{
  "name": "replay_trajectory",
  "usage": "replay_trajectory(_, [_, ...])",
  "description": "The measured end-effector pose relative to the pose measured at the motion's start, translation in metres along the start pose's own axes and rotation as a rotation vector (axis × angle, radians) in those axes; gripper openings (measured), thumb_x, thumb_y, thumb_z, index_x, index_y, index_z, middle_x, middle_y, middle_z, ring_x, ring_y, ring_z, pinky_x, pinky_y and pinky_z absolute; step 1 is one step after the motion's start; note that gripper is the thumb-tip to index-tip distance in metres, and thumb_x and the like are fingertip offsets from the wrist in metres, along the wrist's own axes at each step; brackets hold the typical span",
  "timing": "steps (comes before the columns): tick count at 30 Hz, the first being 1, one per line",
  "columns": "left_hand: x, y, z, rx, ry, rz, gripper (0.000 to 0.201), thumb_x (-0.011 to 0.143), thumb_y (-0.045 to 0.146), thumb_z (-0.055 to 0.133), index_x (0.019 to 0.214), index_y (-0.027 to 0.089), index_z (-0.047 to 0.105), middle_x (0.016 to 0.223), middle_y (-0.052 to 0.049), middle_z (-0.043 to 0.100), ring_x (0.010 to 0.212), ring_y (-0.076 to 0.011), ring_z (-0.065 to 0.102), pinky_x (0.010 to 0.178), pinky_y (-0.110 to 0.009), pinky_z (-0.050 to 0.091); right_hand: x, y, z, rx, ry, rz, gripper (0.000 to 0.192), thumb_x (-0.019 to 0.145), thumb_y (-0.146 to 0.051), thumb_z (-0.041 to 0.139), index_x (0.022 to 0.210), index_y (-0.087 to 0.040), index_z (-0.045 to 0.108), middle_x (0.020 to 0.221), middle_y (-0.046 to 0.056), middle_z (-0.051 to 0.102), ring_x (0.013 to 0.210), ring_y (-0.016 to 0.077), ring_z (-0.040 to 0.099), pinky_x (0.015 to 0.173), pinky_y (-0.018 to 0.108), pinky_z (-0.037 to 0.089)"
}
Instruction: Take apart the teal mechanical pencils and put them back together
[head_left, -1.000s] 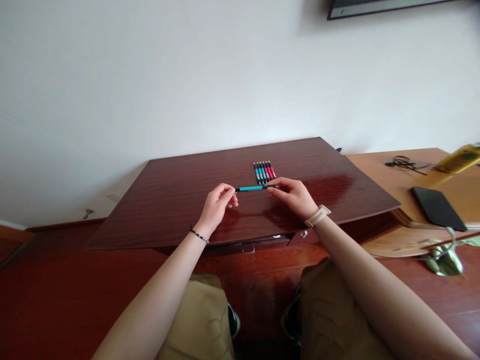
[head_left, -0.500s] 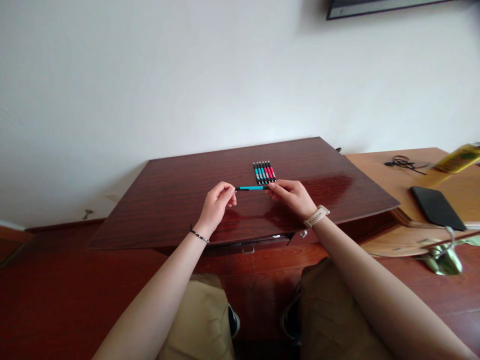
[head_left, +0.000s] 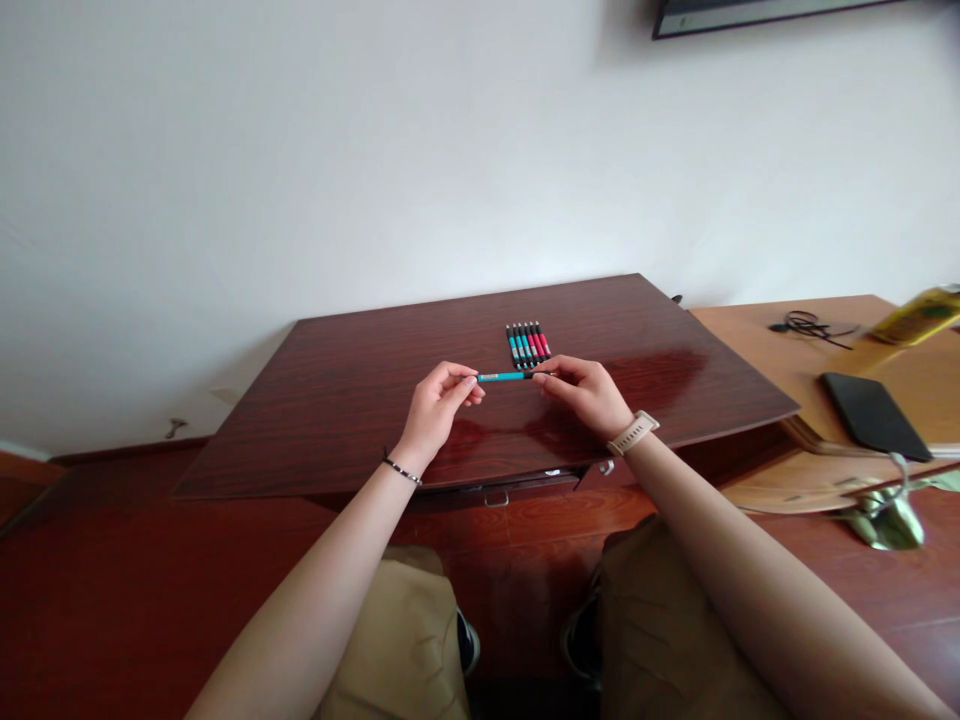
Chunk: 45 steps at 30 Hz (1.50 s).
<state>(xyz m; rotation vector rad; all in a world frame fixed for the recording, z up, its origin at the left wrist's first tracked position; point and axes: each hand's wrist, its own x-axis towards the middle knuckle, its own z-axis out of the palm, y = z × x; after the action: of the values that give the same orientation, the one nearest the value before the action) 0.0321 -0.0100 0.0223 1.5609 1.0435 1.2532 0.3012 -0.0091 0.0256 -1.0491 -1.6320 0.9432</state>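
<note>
A blue pen (head_left: pixel 501 377) with black ends lies level between my two hands, a pale label facing up on its barrel. My left hand (head_left: pixel 442 395) pinches its left end between thumb and fingers. On the black right end, the fingers of my right hand (head_left: pixel 581 390) are closed. Just beyond the pen, a row of pens (head_left: pixel 528 344) rests side by side on the dark wooden table (head_left: pixel 360 400); the left ones are blue, the right ones pink. My hands partly cover the pen's ends.
To the right stands a lighter wooden cabinet (head_left: pixel 757 340) with a black cable (head_left: pixel 810 325), a dark flat device (head_left: pixel 874 412) and a yellow can (head_left: pixel 919 315) on it. A white wall (head_left: pixel 450 150) rises behind the table. A drawer handle (head_left: pixel 496 499) shows under the front edge.
The pen has been rolled in my fingers: its clip side showed before, and now the label does. My left fingers have shifted slightly right along it.
</note>
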Motion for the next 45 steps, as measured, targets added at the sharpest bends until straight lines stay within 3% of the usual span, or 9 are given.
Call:
replay_trajectory(13, [0.001, -0.010, -0.003, -0.026, -0.008, 0.031, 0.023, 0.099, 0.040, 0.072, 0.105, 0.018, 0.067, 0.088, -0.005, 0.078, 0.080, -0.0174, 0.073, 0.078, -0.031, 0.056, 0.000, 0.001, 0.000, -0.026, -0.047, -0.026, 0.036, 0.094, -0.055, 0.073, 0.090, -0.020, 0.074, 0.073, 0.002, 0.070, 0.068, 0.0180, 0.059, 0.068, 0.031, 0.045])
replay_trajectory(21, [-0.002, -0.002, 0.003, -0.055, -0.044, -0.016, 0.025, 0.095, 0.034, 0.075, 0.114, 0.019, 0.067, 0.094, -0.006, 0.078, 0.086, -0.0180, 0.074, 0.080, -0.031, 0.057, 0.001, 0.011, -0.002, -0.077, -0.023, -0.057, 0.034, 0.092, -0.051, 0.076, 0.108, -0.022, 0.079, 0.092, 0.005, 0.078, 0.078, 0.0216, 0.066, 0.075, 0.035, 0.050])
replay_trajectory(26, [-0.003, -0.001, 0.004, -0.013, -0.049, -0.016, 0.025, 0.096, 0.036, 0.074, 0.112, 0.017, 0.072, 0.091, -0.007, 0.078, 0.084, -0.0185, 0.074, 0.080, -0.032, 0.057, 0.002, 0.010, -0.002, -0.064, -0.051, -0.072, 0.033, 0.091, -0.049, 0.077, 0.112, -0.023, 0.080, 0.091, 0.005, 0.078, 0.081, 0.0219, 0.068, 0.078, 0.036, 0.053])
replay_trajectory(30, [-0.002, -0.003, 0.000, 0.008, 0.001, -0.002, 0.025, 0.096, 0.037, 0.074, 0.111, 0.017, 0.072, 0.092, -0.007, 0.078, 0.085, -0.0188, 0.074, 0.080, -0.031, 0.057, 0.004, 0.009, -0.014, -0.068, 0.010, -0.088, 0.033, 0.089, -0.046, 0.079, 0.113, -0.023, 0.080, 0.090, 0.005, 0.078, 0.082, 0.0218, 0.070, 0.079, 0.035, 0.055])
replay_trajectory(36, [-0.001, -0.007, -0.008, -0.069, 0.070, -0.039, 0.022, 0.095, 0.034, 0.073, 0.109, 0.019, 0.069, 0.094, -0.006, 0.077, 0.086, -0.0183, 0.074, 0.076, -0.030, 0.054, 0.008, 0.026, -0.044, -0.225, 0.306, -0.035, 0.029, 0.092, -0.042, 0.070, 0.110, -0.021, 0.078, 0.102, 0.009, 0.079, 0.081, 0.0216, 0.070, 0.077, 0.036, 0.057])
replay_trajectory(45, [0.003, -0.010, -0.016, -0.316, 0.188, -0.093, 0.016, 0.087, 0.026, 0.073, 0.099, 0.020, 0.063, 0.084, -0.002, 0.068, 0.077, -0.0142, 0.064, 0.072, -0.027, 0.049, 0.005, 0.054, -0.068, -0.506, 0.241, 0.090, 0.042, 0.088, -0.046, 0.071, 0.122, -0.021, 0.074, 0.090, 0.005, 0.072, 0.076, 0.0217, 0.065, 0.078, 0.037, 0.052])
